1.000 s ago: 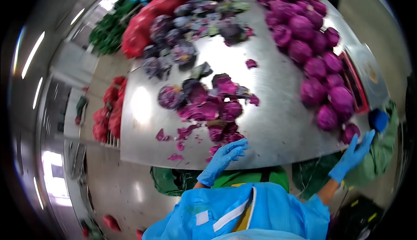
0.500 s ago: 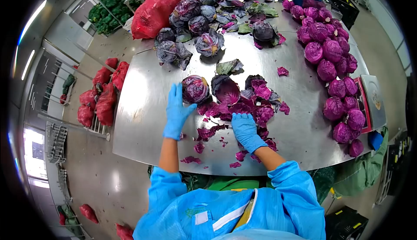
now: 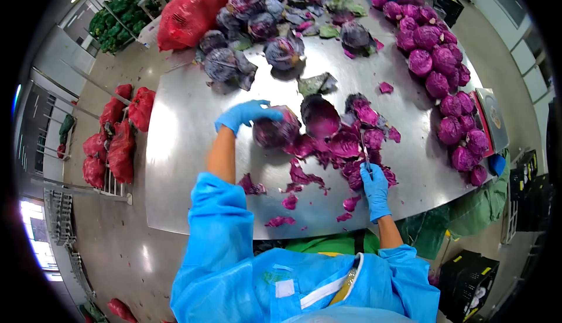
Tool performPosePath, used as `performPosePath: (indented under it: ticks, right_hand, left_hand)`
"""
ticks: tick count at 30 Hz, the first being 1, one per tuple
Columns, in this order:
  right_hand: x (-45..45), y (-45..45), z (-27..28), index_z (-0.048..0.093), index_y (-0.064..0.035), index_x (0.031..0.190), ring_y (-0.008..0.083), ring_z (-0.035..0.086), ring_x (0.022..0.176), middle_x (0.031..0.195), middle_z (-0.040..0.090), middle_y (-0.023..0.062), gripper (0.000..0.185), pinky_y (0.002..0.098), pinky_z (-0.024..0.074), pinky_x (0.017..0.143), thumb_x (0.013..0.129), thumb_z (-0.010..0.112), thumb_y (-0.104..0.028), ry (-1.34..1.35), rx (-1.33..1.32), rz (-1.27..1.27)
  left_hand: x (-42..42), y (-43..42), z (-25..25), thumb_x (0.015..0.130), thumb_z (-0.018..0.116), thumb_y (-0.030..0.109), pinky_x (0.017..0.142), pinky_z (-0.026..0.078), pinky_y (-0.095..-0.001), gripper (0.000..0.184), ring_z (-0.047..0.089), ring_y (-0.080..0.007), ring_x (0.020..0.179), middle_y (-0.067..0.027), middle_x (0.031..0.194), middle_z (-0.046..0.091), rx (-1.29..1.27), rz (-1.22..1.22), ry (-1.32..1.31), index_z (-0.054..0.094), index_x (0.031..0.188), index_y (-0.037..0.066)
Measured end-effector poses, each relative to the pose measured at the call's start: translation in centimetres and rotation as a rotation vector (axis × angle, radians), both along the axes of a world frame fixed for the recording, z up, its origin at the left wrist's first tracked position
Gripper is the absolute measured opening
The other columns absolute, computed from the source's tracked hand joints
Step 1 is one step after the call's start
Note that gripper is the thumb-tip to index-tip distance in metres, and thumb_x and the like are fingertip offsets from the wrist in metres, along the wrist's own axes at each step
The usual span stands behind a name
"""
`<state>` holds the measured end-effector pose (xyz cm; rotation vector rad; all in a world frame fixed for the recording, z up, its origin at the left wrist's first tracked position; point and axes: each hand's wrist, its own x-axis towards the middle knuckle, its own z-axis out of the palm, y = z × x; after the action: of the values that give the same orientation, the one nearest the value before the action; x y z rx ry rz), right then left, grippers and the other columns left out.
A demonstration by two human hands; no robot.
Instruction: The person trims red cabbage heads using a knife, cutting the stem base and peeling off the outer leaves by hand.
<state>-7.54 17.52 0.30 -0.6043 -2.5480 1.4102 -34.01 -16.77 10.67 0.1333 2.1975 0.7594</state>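
Observation:
My left hand (image 3: 247, 115), in a blue glove, lies over the top left of a red cabbage (image 3: 276, 128), its fingers bent and spread on it. The cabbage is slightly blurred. My right hand (image 3: 375, 187), also gloved, is closed around the handle of a knife (image 3: 366, 151), whose blade points away from me over the loose leaves. Purple trimmed leaves (image 3: 344, 145) lie between the hands. Just right of the cabbage sits a hollow dark outer leaf (image 3: 320, 116).
Untrimmed cabbages (image 3: 221, 64) and a red net sack (image 3: 190, 16) are at the back left of the metal table (image 3: 193, 200). Peeled purple cabbages (image 3: 443, 61) line the right side, beside a scale (image 3: 492, 118). A black crate (image 3: 467, 282) stands low at the right.
My left hand has moved from beside the cabbage onto its top. My right hand, earlier over the leaves, has shifted right with the knife, whose blade now shows.

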Motion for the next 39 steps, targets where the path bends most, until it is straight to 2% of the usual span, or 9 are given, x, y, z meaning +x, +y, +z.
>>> performPosePath:
  ticks: [2, 5, 12, 16, 19, 23, 28, 32, 39]
  right_hand:
    - [-2.5, 0.1, -0.3, 0.066, -0.0043, 0.102, 0.0217, 0.06, 0.072, 0.084, 0.065, 0.0115, 0.028, 0.034, 0.0477, 0.068, 0.09, 0.064, -0.029, 0.034, 0.086, -0.004]
    - [-5.4, 1.3, -4.1, 0.065, -0.0028, 0.108, 0.0241, 0.063, 0.08, 0.091, 0.065, 0.014, 0.033, 0.0359, 0.0489, 0.073, 0.091, 0.063, -0.031, 0.173, 0.13, 0.012]
    - [-2.1, -0.7, 2.4, 0.056, -0.0015, 0.122, 0.0227, 0.061, 0.097, 0.116, 0.063, 0.0127, 0.039, 0.0338, 0.0481, 0.088, 0.092, 0.061, -0.026, 0.264, -0.008, 0.124]
    - [1.2, -1.7, 3.2, 0.056, -0.0052, 0.124, 0.0118, 0.055, 0.082, 0.098, 0.062, 0.0042, 0.033, 0.0279, 0.0486, 0.076, 0.095, 0.057, -0.019, 0.043, -0.383, 0.31]
    - [2.8, -2.9, 3.8, 0.059, -0.0109, 0.127, 0.0059, 0.05, 0.065, 0.078, 0.056, -0.0016, 0.032, 0.0226, 0.0455, 0.06, 0.098, 0.052, -0.022, -0.109, -0.697, 0.384]
    - [4.4, -3.4, 5.3, 0.053, -0.0055, 0.129, 0.0203, 0.06, 0.078, 0.096, 0.062, 0.0152, 0.044, 0.0363, 0.049, 0.074, 0.092, 0.059, -0.029, -0.02, -0.352, 0.472]
    - [5.1, -2.7, 3.4, 0.041, -0.0123, 0.14, 0.0373, 0.061, 0.079, 0.104, 0.059, 0.0172, 0.051, 0.0442, 0.0513, 0.069, 0.093, 0.055, -0.026, -0.021, -0.056, 0.661]
    - [5.1, -3.7, 4.8, 0.036, -0.0199, 0.145, 0.0241, 0.058, 0.058, 0.08, 0.053, 0.0102, 0.058, 0.0378, 0.0477, 0.05, 0.092, 0.056, -0.027, 0.008, 0.351, 0.736]
    - [4.3, -6.1, 6.3, 0.052, -0.0083, 0.129, 0.0193, 0.059, 0.053, 0.075, 0.055, 0.0074, 0.047, 0.0356, 0.0461, 0.039, 0.084, 0.056, -0.021, 0.119, 0.678, 0.829]
  left_hand:
    - [1.8, 0.6, -0.6, 0.062, 0.077, 0.063, 0.104, 0.041, -0.0394, 0.107, 0.054, -0.033, 0.12, -0.0194, 0.13, 0.056, 0.13, -0.151, 0.092, 0.04, 0.141, 0.002]
    - [6.9, 2.2, -2.2, 0.053, 0.084, 0.06, 0.105, 0.039, -0.0407, 0.116, 0.051, -0.0352, 0.123, -0.0244, 0.133, 0.051, 0.399, 0.017, 0.418, 0.039, 0.139, -0.003]
    - [18.9, 4.6, 1.7, 0.055, 0.084, 0.056, 0.106, 0.037, -0.0439, 0.108, 0.043, -0.0366, 0.129, -0.0227, 0.139, 0.043, -0.027, 0.065, 0.647, 0.04, 0.141, 0.006]
    - [20.9, 5.5, -0.6, 0.053, 0.084, 0.058, 0.109, 0.034, -0.0442, 0.114, 0.034, -0.0379, 0.136, -0.0245, 0.142, 0.039, 0.192, 0.015, 0.72, 0.036, 0.144, 0.007]
    - [23.6, 8.6, 3.2, 0.05, 0.085, 0.058, 0.108, 0.034, -0.045, 0.121, 0.032, -0.044, 0.133, -0.0279, 0.14, 0.037, -0.068, 0.106, 0.539, 0.032, 0.146, 0.006]
    - [27.4, 10.1, 0.5, 0.052, 0.087, 0.052, 0.102, 0.037, -0.0474, 0.116, 0.042, -0.0428, 0.122, -0.0264, 0.131, 0.041, -0.145, 0.188, 0.869, 0.035, 0.142, 0.002]
    - [30.1, 9.9, 0.2, 0.055, 0.089, 0.042, 0.102, 0.04, -0.0423, 0.111, 0.047, -0.0364, 0.121, -0.0235, 0.134, 0.042, -0.079, 0.371, 0.773, 0.034, 0.14, -0.001]
    - [31.5, 8.6, -1.4, 0.055, 0.091, 0.035, 0.102, 0.041, -0.0384, 0.112, 0.046, -0.0299, 0.124, -0.0207, 0.137, 0.041, 0.129, 0.579, 0.712, 0.03, 0.142, -0.002]
    - [29.6, 8.8, -1.0, 0.052, 0.09, 0.045, 0.101, 0.044, -0.0383, 0.117, 0.05, -0.0329, 0.121, -0.0238, 0.135, 0.045, 0.026, 0.682, 0.604, 0.032, 0.14, -0.006]
